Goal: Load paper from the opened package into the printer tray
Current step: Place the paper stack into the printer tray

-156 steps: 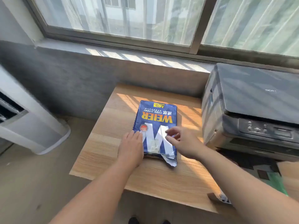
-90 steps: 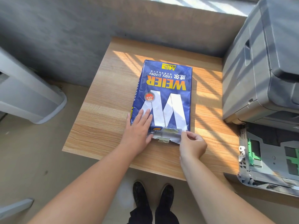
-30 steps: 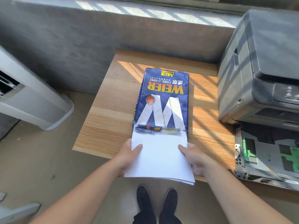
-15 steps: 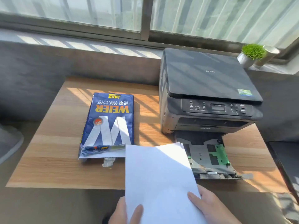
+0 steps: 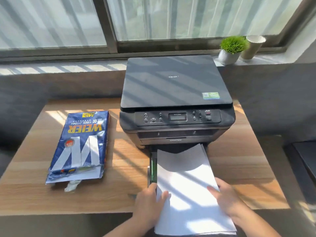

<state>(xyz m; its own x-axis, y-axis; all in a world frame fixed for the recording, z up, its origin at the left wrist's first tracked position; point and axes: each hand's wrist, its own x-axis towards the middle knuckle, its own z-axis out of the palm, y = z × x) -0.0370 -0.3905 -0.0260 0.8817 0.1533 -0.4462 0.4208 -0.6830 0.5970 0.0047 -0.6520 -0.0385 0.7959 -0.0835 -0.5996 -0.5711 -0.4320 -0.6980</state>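
A thin stack of white paper [image 5: 186, 182] lies lengthwise over the pulled-out printer tray [image 5: 152, 170], its far edge under the printer's front. My left hand [image 5: 150, 200] grips the stack's left edge near the front. My right hand [image 5: 227, 197] holds the right edge, fingers on top. The black printer [image 5: 176, 100] stands on the wooden table [image 5: 126, 161]. The blue opened paper package [image 5: 82, 144] lies flat to the left, its torn end toward me with white sheets showing. The paper hides most of the tray; only its left rim with a green guide shows.
A small potted green plant [image 5: 231, 48] and a paper cup [image 5: 253, 47] stand on the window sill behind the printer. A dark object [image 5: 306, 161] sits at the right beyond the table's edge. A grey wall runs behind the table.
Both hands have carried the paper stack from in front of the package rightward and forward onto the pulled-out tray. The view has shifted to face the printer.
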